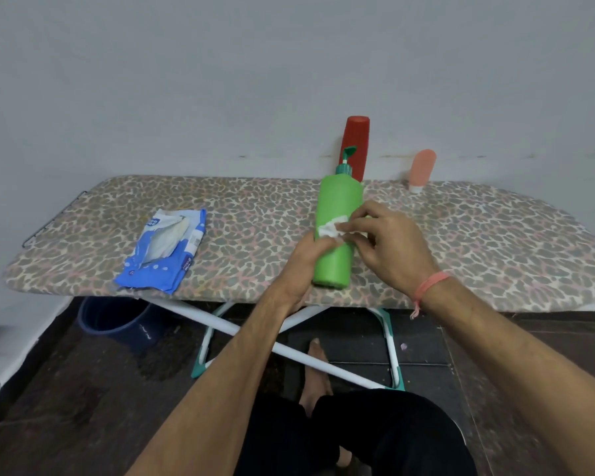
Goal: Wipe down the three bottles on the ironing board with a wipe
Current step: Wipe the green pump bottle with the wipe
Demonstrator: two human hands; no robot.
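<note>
The tall green plastic pump bottle [334,231] stood near the front edge of the leopard-print ironing board [495,242], the left hand [310,259] gripping its side to steady it while the right hand [389,242] pinched a small white wipe [328,229] against it.

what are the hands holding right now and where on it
The left hand grips the green plastic pump bottle around its lower middle body; the right hand pinches a white wipe against its side.

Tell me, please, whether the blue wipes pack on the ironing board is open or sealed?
Open: the blue wipes pack lies flat on the ironing board with its top torn apart, white wipes showing inside.
</note>
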